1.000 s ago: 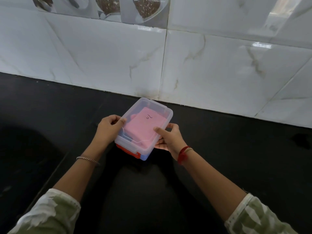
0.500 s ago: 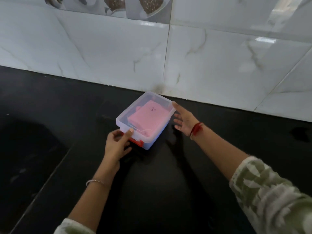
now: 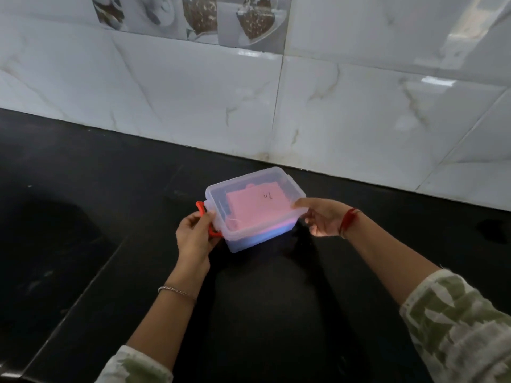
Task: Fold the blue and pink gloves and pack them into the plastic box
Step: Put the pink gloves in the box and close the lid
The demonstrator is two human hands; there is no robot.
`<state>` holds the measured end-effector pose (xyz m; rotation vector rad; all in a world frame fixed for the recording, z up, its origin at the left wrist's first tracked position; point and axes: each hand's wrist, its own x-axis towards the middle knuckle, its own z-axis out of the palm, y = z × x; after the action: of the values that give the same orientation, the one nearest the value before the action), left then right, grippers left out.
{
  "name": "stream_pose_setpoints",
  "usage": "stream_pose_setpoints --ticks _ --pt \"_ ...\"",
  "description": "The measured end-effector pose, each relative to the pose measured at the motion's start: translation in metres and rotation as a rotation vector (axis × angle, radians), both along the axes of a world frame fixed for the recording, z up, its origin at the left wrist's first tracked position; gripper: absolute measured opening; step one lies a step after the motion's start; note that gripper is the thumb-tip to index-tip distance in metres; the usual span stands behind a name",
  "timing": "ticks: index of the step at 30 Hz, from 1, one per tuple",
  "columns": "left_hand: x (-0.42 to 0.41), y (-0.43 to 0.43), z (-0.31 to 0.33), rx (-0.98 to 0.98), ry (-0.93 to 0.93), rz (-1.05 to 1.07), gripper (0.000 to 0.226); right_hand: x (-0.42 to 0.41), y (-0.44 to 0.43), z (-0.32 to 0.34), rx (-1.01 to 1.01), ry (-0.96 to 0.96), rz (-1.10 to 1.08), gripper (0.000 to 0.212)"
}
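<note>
Your plastic box sits on the black table, a little way out from the tiled wall, turned at an angle with its clear lid on. Through the lid you can see the folded pink glove lying flat on top, with a small dark mark on it; a blue tint shows through the lower wall, probably the blue glove underneath, though the plastic blurs it. Your left hand is closed on the red latch at the box's left end. Your right hand grips the right end, thumb on the lid's rim and fingers curled under. Nothing else lies near the box on the table.
</note>
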<state>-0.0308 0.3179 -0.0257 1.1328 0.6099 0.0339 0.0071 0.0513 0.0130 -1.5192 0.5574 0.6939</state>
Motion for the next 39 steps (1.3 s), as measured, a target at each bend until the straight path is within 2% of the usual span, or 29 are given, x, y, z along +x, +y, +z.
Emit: stream_pose_setpoints --ticks 3,7,10,14,19,21,23,27,29,33,39 --pt "0.003 -0.013 0.006 0.088 -0.020 0.091 0.008 -0.014 -0.011 -0.004 0.062 0.022 0.127 0.039" --pt "-0.006 -0.040 0.008 0.127 -0.145 0.129 0.008 -0.017 -0.009 -0.008 0.176 -0.218 0.088 0.053" --pt "-0.012 -0.053 0.003 0.251 -0.200 0.092 0.045 -0.016 -0.002 -0.011 0.363 -0.283 -0.045 0.046" --pt "-0.015 -0.060 -0.001 0.317 -0.211 0.102 0.049 -0.017 0.004 -0.014 0.376 -0.287 -0.154 0.040" --pt "-0.010 -0.062 -0.005 0.317 -0.249 0.129 0.044 -0.020 0.007 -0.014 0.261 -0.229 -0.315 0.044" --pt "-0.010 -0.063 -0.008 0.357 -0.302 0.116 0.034 -0.021 0.010 -0.010 0.216 -0.245 -0.377 0.045" --pt "-0.009 -0.064 -0.009 0.411 -0.372 0.083 0.026 -0.021 0.012 -0.008 0.142 -0.324 -0.438 0.045" --pt "-0.008 -0.062 -0.010 0.519 -0.410 0.061 0.036 -0.023 0.018 -0.013 -0.057 -0.517 -0.514 0.031" --pt "-0.008 -0.061 -0.010 0.573 -0.431 0.038 0.041 -0.023 0.020 -0.017 -0.091 -0.564 -0.518 0.029" --pt "-0.008 -0.061 -0.012 0.633 -0.415 0.016 0.039 -0.021 0.025 -0.022 -0.188 -0.580 -0.529 0.040" --pt "-0.008 -0.058 -0.011 0.695 -0.410 -0.010 0.035 -0.025 0.034 -0.020 -0.493 -0.723 -0.399 0.029"
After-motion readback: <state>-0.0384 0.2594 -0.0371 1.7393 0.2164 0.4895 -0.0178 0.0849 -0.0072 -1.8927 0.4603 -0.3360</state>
